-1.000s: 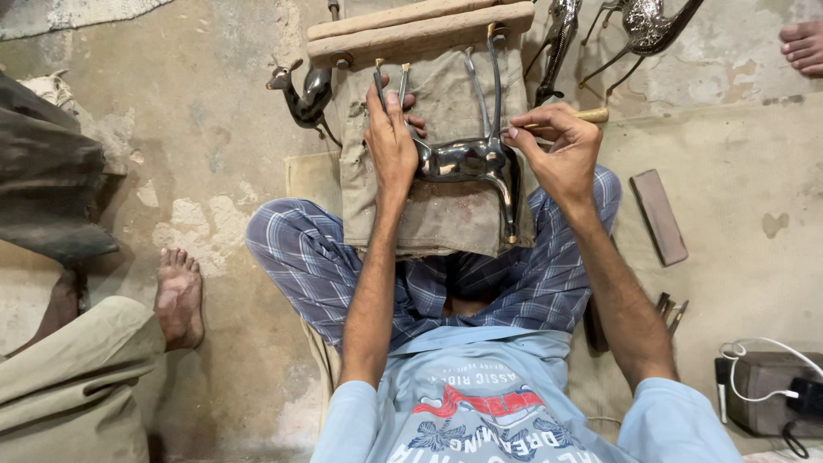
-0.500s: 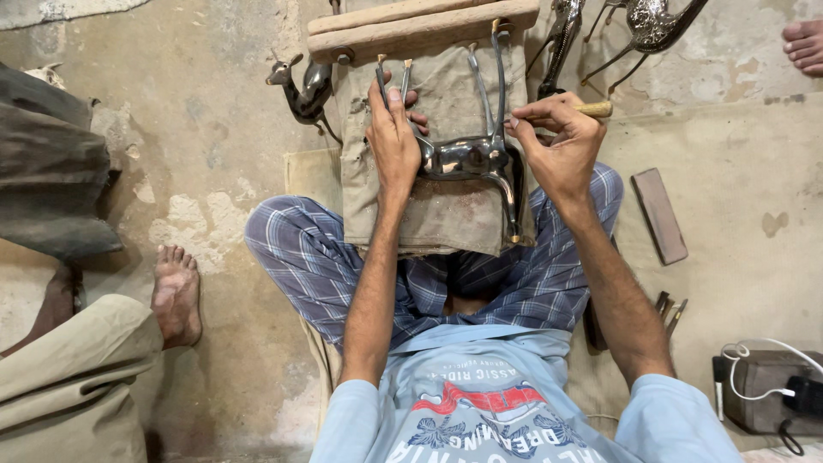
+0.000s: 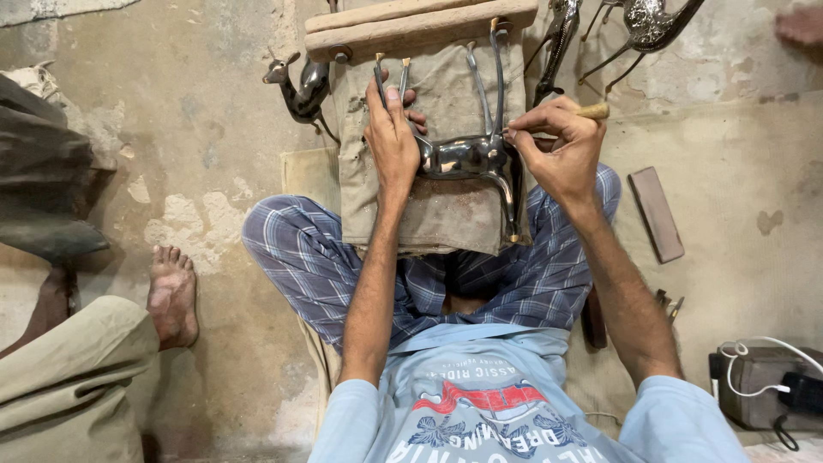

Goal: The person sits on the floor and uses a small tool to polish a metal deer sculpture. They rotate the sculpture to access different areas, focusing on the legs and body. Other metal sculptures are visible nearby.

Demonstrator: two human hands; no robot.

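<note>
Polished dark metal, shaped as a long-legged animal figure (image 3: 471, 159), lies on its side on a stained canvas cloth (image 3: 446, 214) draped over the person's lap. The left hand (image 3: 393, 137) presses flat on the figure's rear end, fingers stretched forward over two of the thin legs, holding it down rather than gripping around it. Just to the right of it, the right hand (image 3: 561, 150) is closed in a pinch on a wooden-handled tool (image 3: 591, 111); the fingertips sit against the figure's body and the handle end sticks out past the knuckles. Beyond both hands a wooden bar (image 3: 420, 21) crosses the cloth's far edge. Left of the left hand another dark animal figure (image 3: 302, 90) stands on the floor. Right of the right hand lies a flat brown block (image 3: 656, 214).
</note>
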